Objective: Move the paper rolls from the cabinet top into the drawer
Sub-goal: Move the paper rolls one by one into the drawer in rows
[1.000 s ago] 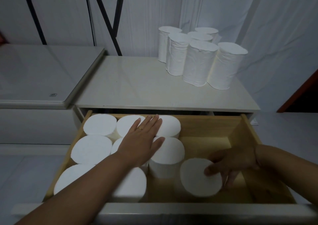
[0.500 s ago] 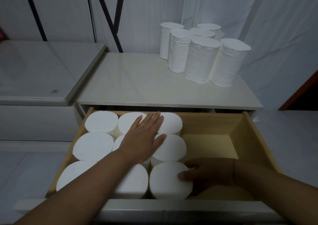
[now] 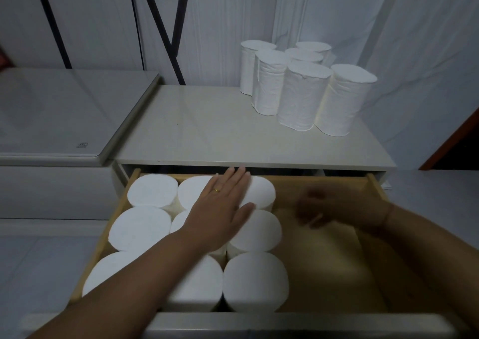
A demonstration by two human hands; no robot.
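white rolls (image 3: 255,281) in drawer (image 3: 326,266) lie under flat l hand (image 3: 223,209); r hand (image 3: 318,209) beside them blurred, grip unclear.

Free in the right half of the drawer (image 3: 337,261), down to bare wood. Blocked on the left by packed upright paper rolls (image 3: 255,281). Open across the cabinet top (image 3: 197,131) at left; crowded far right by six rolls (image 3: 303,97).
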